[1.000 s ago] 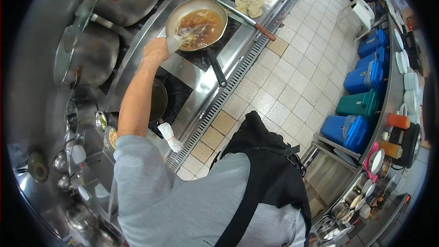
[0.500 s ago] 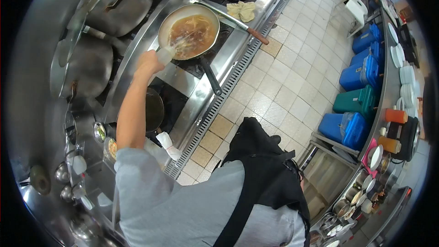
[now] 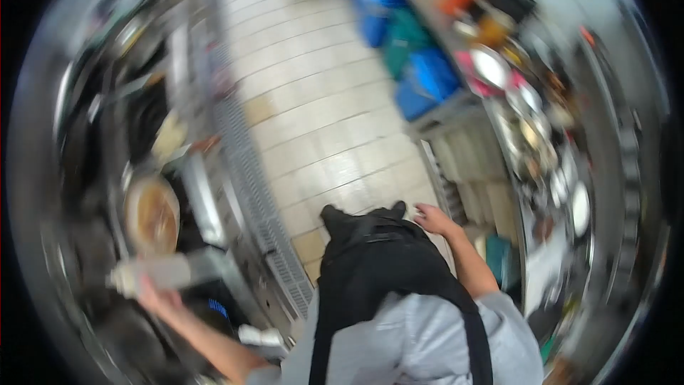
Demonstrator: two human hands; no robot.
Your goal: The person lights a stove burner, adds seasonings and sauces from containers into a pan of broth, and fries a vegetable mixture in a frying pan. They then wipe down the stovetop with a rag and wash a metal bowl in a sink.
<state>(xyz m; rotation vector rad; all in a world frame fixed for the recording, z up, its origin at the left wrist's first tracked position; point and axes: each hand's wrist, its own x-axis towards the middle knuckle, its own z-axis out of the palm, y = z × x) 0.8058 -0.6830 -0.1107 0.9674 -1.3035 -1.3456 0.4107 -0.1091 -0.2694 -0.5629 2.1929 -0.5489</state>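
A translucent, pale squeeze bottle [image 3: 171, 272] lies sideways in my left hand [image 3: 160, 299], whose fingers wrap around it. Just beyond the bottle, the light frying pan [image 3: 130, 203] rests on the stove with brown liquid [image 3: 155, 215] in it. My right hand [image 3: 432, 219] hangs beside my body near the counter on the right. Nothing shows in it, and its fingers look loosely apart, though motion blurs them.
A yellowish cloth [image 3: 169, 135] lies on the stove beyond the pan. Blue flame [image 3: 218, 307] glows near my left forearm. Blue bins [image 3: 427, 84] and a green bin [image 3: 405, 43] stand under the right counter, which carries bowls and a white plate [image 3: 490, 68].
My view has swung right, along the aisle. The bottle, earlier squirting liquid into the pan, is now held sideways near it. My right hand has come into view.
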